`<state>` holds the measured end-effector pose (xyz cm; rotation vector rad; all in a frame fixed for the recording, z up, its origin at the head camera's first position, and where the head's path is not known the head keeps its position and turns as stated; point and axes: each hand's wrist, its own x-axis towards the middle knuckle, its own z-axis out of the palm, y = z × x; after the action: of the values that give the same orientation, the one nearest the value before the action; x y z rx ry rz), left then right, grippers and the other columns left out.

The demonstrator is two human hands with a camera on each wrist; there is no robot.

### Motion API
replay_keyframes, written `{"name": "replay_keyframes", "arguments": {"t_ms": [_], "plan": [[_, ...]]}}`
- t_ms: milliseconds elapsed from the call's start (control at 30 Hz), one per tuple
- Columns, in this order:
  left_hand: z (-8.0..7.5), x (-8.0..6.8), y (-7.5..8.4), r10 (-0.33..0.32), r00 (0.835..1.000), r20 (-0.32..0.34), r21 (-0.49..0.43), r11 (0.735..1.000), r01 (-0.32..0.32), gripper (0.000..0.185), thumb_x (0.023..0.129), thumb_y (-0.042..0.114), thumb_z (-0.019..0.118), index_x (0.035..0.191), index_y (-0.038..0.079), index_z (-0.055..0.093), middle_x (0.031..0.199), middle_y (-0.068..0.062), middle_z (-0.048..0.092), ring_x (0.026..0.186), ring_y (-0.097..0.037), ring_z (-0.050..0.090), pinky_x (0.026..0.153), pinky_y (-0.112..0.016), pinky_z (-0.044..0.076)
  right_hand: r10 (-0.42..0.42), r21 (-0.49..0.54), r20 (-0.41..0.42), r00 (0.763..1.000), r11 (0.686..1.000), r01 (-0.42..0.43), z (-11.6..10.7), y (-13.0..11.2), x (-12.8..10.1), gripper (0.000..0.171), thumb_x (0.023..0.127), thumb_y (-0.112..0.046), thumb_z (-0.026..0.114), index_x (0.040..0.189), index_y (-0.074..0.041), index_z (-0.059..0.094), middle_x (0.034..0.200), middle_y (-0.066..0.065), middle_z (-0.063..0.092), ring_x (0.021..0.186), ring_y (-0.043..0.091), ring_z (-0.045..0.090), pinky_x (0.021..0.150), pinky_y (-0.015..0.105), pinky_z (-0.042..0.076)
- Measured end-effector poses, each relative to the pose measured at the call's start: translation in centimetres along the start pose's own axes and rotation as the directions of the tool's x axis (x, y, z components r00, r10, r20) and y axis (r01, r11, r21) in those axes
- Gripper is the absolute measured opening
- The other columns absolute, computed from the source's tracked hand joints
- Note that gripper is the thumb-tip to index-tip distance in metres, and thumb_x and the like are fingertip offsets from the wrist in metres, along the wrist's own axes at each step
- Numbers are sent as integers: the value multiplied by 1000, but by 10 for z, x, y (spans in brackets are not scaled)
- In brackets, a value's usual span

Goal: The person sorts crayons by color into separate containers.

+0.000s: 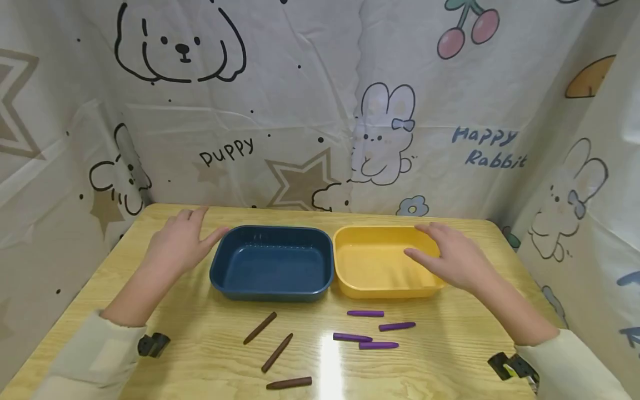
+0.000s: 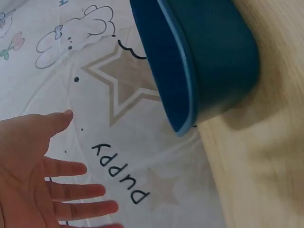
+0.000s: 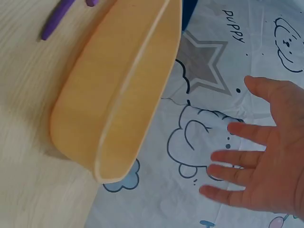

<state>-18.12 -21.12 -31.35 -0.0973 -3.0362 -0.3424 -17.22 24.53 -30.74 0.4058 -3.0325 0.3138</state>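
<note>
My left hand (image 1: pixel 178 242) is beside the left end of a dark blue tray (image 1: pixel 272 296), fingers spread and nothing in them. In the left wrist view its palm (image 2: pixel 28 175) faces the camera, apart from the tray. Over the right end of a yellow tray (image 1: pixel 390 292) hovers my right hand (image 1: pixel 457 255), also holding nothing; the right wrist view has its fingers (image 3: pixel 237 173) straight and clear of the rim. Several purple crayons (image 1: pixel 378 345) lie in front of the yellow tray. Three brown crayons (image 1: pixel 277 353) are scattered in front of the blue one.
Both trays stand side by side on a light wooden table (image 1: pixel 210 355), and no contents show in either. Behind and at the sides hangs a white cloth (image 1: pixel 300 100) printed with cartoon animals and stars. A dark wrist camera (image 1: pixel 154 345) sits on the left sleeve.
</note>
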Motion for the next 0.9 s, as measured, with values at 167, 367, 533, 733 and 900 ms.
{"name": "replay_keyframes", "arguments": {"t_ms": [167, 367, 533, 733, 900], "plan": [[3, 2, -8, -13, 999, 33, -15, 1000, 14, 82, 93, 62, 31, 139, -5, 36, 132, -35, 42, 118, -51, 43, 85, -63, 43, -105, 36, -3, 994, 994, 105, 8, 2, -8, 46, 88, -35, 62, 119, -2, 61, 120, 21, 60, 113, 41, 54, 95, 57, 42], [16, 5, -26, -27, 997, 72, -82, 996, 33, 76, 95, 58, 34, 137, -5, 40, 127, -32, 50, 111, -47, 51, 80, -59, 46, -170, 63, 28, 985, 984, 168, 20, 1, -15, 34, 86, -29, 66, 110, -4, 66, 107, 14, 65, 98, 33, 61, 85, 48, 51], [29, 5, -42, -42, 995, 95, -139, 989, 55, 75, 94, 60, 34, 135, -2, 43, 116, -28, 59, 99, -42, 59, 71, -51, 48, -218, 97, 73, 973, 973, 211, 27, -2, -20, 25, 85, -28, 68, 104, -11, 68, 96, 3, 66, 85, 20, 61, 72, 34, 53], [47, 5, -53, -27, 997, 73, -222, 974, 42, 68, 95, 54, 39, 132, -3, 46, 108, -27, 61, 87, -36, 62, 68, -45, 49, -334, 111, 80, 939, 939, 324, 42, -2, -26, 17, 81, -23, 71, 96, -15, 69, 86, -8, 63, 75, 6, 57, 65, 21, 50], [59, 4, -53, -31, 997, 70, -279, 959, 50, 61, 95, 48, 43, 131, -2, 48, 105, -26, 62, 83, -31, 62, 64, -38, 48, -412, 152, 100, 906, 906, 396, 60, 1, -31, 15, 81, -21, 71, 94, -14, 70, 83, -7, 62, 71, 5, 57, 62, 19, 49]]}}
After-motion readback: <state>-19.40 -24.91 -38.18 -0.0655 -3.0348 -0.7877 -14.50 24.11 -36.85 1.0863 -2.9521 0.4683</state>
